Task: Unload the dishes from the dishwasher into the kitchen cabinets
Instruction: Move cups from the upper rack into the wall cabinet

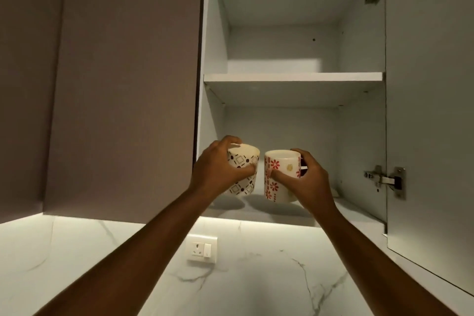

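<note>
**A:** From the head camera, what have you got up there?

**B:** Your left hand (218, 169) is wrapped round a cream ceramic mug with a black-and-brown square pattern (242, 170), fingers curled over its far side and thumb across the near wall. Your right hand (305, 178) grips a cream ceramic mug with red flowers (279, 174) the same way, thumb pressed low on the front. The two mugs sit just beside each other between your hands, apart by a thin gap, at the lower shelf of the open white wall cabinet (295, 209).

**A:** Are they down on the shelf?

**B:** The flowered one looks upright and at or very near the board. The patterned one tilts toward your right hand and seems a little raised (its shadow lies below it), though I can't tell for sure.

**A:** How will they behave?

**B:** Judging by the glaze, they're rigid, moderately light, smooth enough to slip, and they'll chip if knocked together. Hold round the body as you do now, or by the handle, which on the flowered mug seems tucked behind your right fingers. Level the left mug before you let go, and keep that gap.

**A:** Any other view?

**B:** No, only this one.
</note>
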### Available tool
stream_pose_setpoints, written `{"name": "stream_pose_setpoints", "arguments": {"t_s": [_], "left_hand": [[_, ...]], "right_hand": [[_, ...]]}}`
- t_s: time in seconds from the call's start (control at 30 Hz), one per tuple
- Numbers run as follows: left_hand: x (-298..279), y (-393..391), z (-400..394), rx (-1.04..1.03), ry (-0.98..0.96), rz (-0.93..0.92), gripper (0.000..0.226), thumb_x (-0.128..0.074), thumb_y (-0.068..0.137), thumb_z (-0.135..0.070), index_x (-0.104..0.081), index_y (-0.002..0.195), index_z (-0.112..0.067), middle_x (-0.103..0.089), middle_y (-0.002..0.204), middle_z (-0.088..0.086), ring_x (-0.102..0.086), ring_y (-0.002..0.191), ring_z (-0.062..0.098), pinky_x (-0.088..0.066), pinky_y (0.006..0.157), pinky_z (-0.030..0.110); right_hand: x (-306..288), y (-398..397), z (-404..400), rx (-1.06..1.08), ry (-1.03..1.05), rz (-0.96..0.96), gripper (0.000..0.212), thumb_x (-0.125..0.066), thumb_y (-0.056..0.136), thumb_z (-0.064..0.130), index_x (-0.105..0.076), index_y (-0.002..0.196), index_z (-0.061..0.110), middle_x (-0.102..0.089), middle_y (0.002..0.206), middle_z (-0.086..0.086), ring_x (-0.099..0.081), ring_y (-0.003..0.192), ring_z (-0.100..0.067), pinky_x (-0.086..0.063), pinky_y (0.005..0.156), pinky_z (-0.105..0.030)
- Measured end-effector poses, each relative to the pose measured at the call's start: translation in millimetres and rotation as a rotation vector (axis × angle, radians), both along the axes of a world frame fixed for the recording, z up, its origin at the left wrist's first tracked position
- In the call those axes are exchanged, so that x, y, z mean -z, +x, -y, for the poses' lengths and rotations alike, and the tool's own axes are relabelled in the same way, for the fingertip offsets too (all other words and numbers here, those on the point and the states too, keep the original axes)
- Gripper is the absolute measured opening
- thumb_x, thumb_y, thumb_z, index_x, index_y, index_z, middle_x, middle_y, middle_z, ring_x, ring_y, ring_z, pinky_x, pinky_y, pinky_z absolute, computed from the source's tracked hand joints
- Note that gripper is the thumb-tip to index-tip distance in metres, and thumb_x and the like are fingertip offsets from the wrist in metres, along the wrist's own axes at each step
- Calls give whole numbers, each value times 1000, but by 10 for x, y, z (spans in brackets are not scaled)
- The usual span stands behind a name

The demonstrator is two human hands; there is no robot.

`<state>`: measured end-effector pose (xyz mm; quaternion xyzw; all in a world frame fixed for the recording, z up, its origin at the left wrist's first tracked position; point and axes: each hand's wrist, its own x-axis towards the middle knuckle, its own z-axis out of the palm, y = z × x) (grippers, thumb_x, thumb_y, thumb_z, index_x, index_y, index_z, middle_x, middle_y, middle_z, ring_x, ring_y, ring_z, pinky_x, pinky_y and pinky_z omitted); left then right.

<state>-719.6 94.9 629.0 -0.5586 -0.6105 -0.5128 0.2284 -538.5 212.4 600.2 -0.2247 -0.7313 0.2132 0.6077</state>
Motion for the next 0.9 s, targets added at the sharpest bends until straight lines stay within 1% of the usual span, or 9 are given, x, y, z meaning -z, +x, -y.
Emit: {"name": "stream_pose_setpoints", "arguments": {"t_s": [0.1, 0.23, 0.33, 0.43, 0.53, 0.67, 0.73, 0.8, 0.9], "left_hand": [[-20, -109, -283, -48, -30, -46, 58, -77, 66, -60, -52, 114, -40, -60, 110, -8, -62, 89, 14, -60, 71, 33], [59, -277, -642, -88, -86, -39, 54, -75, 68, -62, -51, 110, -39, -60, 104, -6, -61, 83, 13, -56, 64, 22], [97, -390, -863, -119, -138, -23, 56, -75, 69, -60, -50, 113, -36, -61, 108, -2, -61, 88, 16, -57, 70, 25], [81, -490, -1001, -124, -177, 18, 52, -75, 72, -57, -51, 112, -33, -61, 107, 0, -61, 88, 17, -56, 71, 28], [87, -584, -1081, -132, -185, 46, 48, -75, 71, -57, -52, 106, -34, -62, 103, -1, -62, 84, 18, -55, 67, 27], [129, -647, -1173, -139, -203, 40, 47, -75, 70, -56, -52, 104, -34, -61, 102, -1, -62, 85, 19, -57, 72, 31], [126, -654, -1193, -136, -221, 51, 48, -75, 70, -57, -52, 104, -33, -62, 102, 0, -63, 87, 20, -57, 72, 31], [139, -665, -1200, -134, -235, 59, 48, -75, 69, -58, -53, 102, -33, -63, 103, 0, -63, 87, 21, -56, 70, 30], [196, -679, -1204, -143, -253, 46, 49, -74, 68, -60, -53, 103, -32, -65, 104, 1, -63, 88, 20, -51, 67, 27]], "right_hand": [[-83, -159, -239, 71, -17, 35, 75, -85, 69, 43, -50, 133, 23, -64, 115, 1, -67, 94, -19, -60, 77, -34], [-94, -326, -519, 126, -66, 166, 86, -85, 71, 42, -39, 142, 24, -62, 123, -5, -62, 92, -18, -58, 80, -37], [-100, -420, -719, 143, -95, 249, 88, -86, 68, 43, -38, 140, 24, -62, 128, -7, -65, 100, -23, -57, 84, -39], [-146, -465, -870, 168, -133, 304, 85, -87, 67, 41, -40, 136, 23, -62, 127, -8, -65, 104, -27, -57, 83, -38], [-157, -501, -985, 158, -173, 312, 77, -87, 68, 41, -43, 128, 23, -63, 123, -9, -64, 99, -24, -58, 82, -35], [-150, -562, -1053, 137, -189, 347, 74, -88, 66, 39, -43, 123, 24, -61, 112, -4, -62, 93, -20, -55, 73, -27], [-146, -600, -1077, 127, -184, 363, 72, -89, 66, 39, -43, 121, 25, -61, 111, -3, -62, 93, -20, -52, 69, -23], [-132, -644, -1099, 110, -194, 364, 69, -88, 68, 37, -44, 119, 23, -62, 113, -5, -62, 95, -22, -52, 68, -23], [-103, -719, -1118, 96, -223, 344, 63, -86, 71, 36, -47, 117, 19, -65, 114, -8, -64, 96, -23, -55, 72, -29]]}}
